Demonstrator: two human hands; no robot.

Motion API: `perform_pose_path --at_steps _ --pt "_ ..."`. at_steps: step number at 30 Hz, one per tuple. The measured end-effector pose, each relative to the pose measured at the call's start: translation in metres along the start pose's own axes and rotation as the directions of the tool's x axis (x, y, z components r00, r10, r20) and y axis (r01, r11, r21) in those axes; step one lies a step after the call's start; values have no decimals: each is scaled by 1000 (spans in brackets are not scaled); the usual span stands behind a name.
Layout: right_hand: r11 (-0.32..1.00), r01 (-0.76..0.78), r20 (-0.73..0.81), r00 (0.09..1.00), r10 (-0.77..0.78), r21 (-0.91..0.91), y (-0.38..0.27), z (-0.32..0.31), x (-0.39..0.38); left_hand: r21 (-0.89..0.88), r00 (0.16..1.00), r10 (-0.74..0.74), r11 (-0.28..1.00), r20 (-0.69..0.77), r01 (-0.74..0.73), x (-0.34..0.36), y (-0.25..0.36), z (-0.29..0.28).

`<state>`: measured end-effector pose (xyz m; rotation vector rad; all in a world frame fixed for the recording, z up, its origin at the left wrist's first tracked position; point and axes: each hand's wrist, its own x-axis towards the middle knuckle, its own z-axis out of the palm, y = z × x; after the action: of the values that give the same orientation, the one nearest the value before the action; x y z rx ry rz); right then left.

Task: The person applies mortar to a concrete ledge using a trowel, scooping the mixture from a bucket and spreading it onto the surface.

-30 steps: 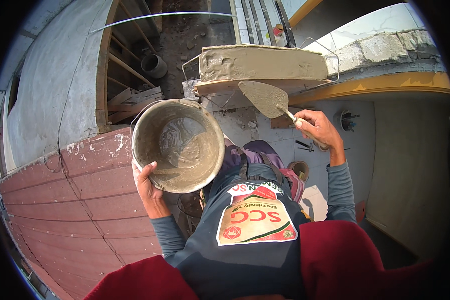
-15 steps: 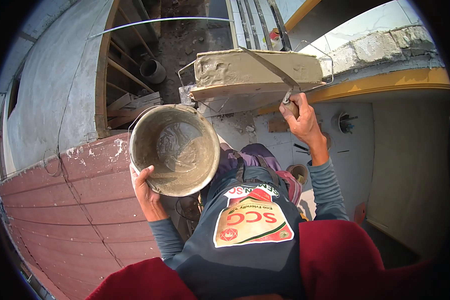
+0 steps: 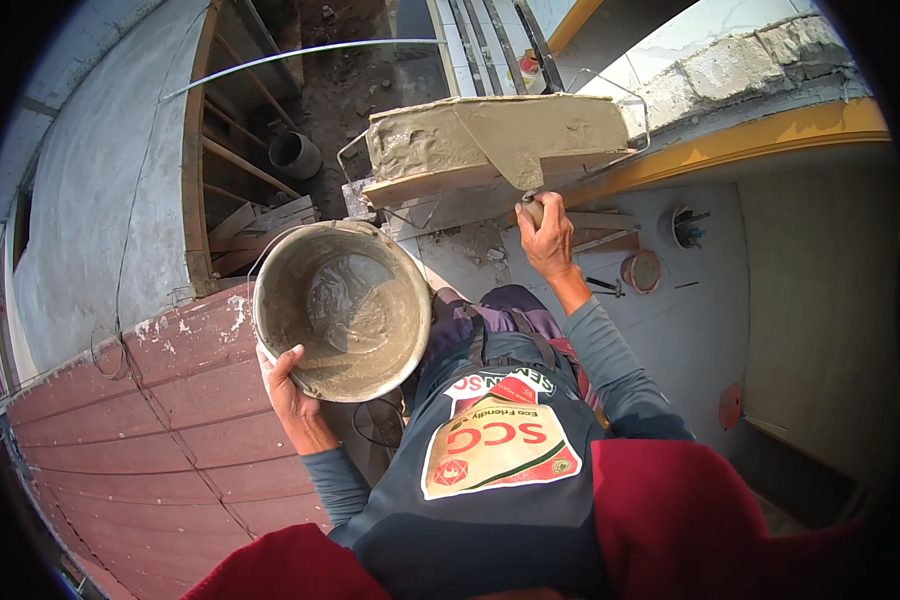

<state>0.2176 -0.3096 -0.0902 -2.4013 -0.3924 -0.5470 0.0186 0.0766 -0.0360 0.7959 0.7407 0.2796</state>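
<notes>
My left hand (image 3: 292, 396) grips the near left rim of a round bucket (image 3: 270, 325), tilted so that its inside shows. A little wet mortar (image 3: 370, 325) coats its bottom and wall. In my right hand (image 3: 550, 243) is the handle of a trowel (image 3: 512, 150), fingers closed round it. The mortar-smeared blade lies flat against the wet top of a long ledge (image 3: 420, 140) of fresh mortar. A wooden board (image 3: 450, 180) runs along the ledge's near side, and bent wire clamps (image 3: 642, 125) stand at its ends.
A reddish-brown plank wall (image 3: 170, 410) rises at left, beside a grey panel (image 3: 100, 190). Rough broken masonry (image 3: 740, 75) lies at far right above a yellow beam (image 3: 770, 140). Down on the tiled floor are a small tub (image 3: 640, 270) and a container with tools (image 3: 682, 228).
My right hand has moved left and slightly nearer, and the trowel blade has turned from edge-on to flat on the mortar. The left hand still holds the bucket, barely shifted.
</notes>
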Motion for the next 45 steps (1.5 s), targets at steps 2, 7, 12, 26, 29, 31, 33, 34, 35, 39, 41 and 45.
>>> perform_pose_path --at_steps 2,7,12,26,29,31,33,34,35,39,41,45 --pt "995 -55 -67 996 50 -78 5 25 -9 11 1000 -8 1000 -4 8 1 -1 -3" --pt "979 -17 -89 996 -2 -204 12 33 -35 32 1000 -5 999 -4 5 2 -2 -2" --pt "982 -19 2 1000 20 -190 12 -16 -91 31 1000 0 1000 -9 1 1 -4 -11" --pt "46 -562 473 735 485 826 -17 -22 36 23 1000 6 1000 2 -6 2 0 3" --pt "88 -629 498 686 531 772 -19 -27 27 57 1000 -1 998 -13 2 6 -4 -10" --pt "113 -665 516 665 541 738 -19 -33 19 48 1000 27 998 13 -28 6 -6 -10" --pt "112 -758 603 591 536 643 -20 -47 -5 45 1000 11 999 13 -11 4 -4 -11" --pt "120 -801 636 548 543 587 -21 -57 -17 40 1000 7 999 14 -8 4 -4 -11" --pt "97 -838 675 496 546 537 -21 -67 -32 43 1000 13 999 20 -14 4 -4 -13" --pt "177 -905 673 409 616 388 -36 -128 -61 30 1000 9 1000 -17 -8 1 -3 -6" --pt "240 -904 601 417 681 354 -37 -149 -54 21 1000 -6 1000 -18 6 3 -3 -3" --pt "339 -904 524 428 737 261 -19 -163 -9 34 1000 -4 999 -23 5 1 0 -2"
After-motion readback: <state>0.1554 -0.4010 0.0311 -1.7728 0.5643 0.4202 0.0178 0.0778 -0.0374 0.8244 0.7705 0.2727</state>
